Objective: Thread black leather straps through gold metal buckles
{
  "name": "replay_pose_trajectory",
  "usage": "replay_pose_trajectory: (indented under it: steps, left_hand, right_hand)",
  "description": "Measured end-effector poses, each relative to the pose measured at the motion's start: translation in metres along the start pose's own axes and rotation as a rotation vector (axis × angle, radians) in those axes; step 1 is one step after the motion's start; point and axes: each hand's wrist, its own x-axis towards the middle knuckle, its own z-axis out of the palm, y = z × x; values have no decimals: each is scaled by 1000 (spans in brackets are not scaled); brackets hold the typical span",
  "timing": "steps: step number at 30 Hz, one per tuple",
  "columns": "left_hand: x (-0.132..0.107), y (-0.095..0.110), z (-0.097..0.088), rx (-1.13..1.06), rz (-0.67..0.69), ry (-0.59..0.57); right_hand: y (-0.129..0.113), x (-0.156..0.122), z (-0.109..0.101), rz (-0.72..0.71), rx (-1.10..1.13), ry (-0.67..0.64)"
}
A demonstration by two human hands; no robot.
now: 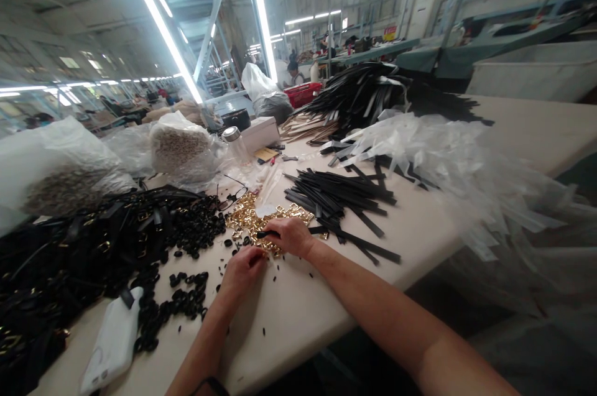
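My right hand (291, 235) is closed on a short black strap (265, 234), whose dark end sticks out past my fingers to the left. Just below it my left hand (245, 264) is closed, fingers pinched together; what lies between them is hidden. Both hands are at the near side of a heap of gold buckles (242, 216). Left of the heap lie many small black loops (196, 225). Loose black straps (342, 194) are piled to the right of my right hand.
A white phone (114, 340) lies at the table's (289, 321) near left. Finished-looking black straps with buckles (93, 259) are heaped behind it. Clear plastic strips (420, 141) spill over the right edge. Filled plastic bags (181, 147), a jar (236, 141) and a white box (261, 135) stand farther back.
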Motion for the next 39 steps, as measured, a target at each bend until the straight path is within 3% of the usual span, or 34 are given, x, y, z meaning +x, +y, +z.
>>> replay_pose_trajectory:
  steps: [5,9,13,22,28,32,39]
  left_hand:
    - [2,2,-4,-405,-248,19]
    - [6,5,-7,-674,-350,159]
    - [9,5,-9,-755,-394,259]
    - [9,1,-7,-763,-460,266]
    - [11,3,-5,-1014,-583,223]
    - [10,3,-4,-1087,-544,213]
    - [5,14,0,-971,-374,204]
  right_hand:
    - [0,0,0,-3,3,-13]
    - [-5,0,1,-13,2,-18]
    - [-10,-1,2,-11,3,-21]
    - [-16,-2,2,-24,95,-20]
    - [-18,-3,5,-27,207,11]
    - [-18,-2,5,17,277,32]
    - [-18,-3,7,25,299,56]
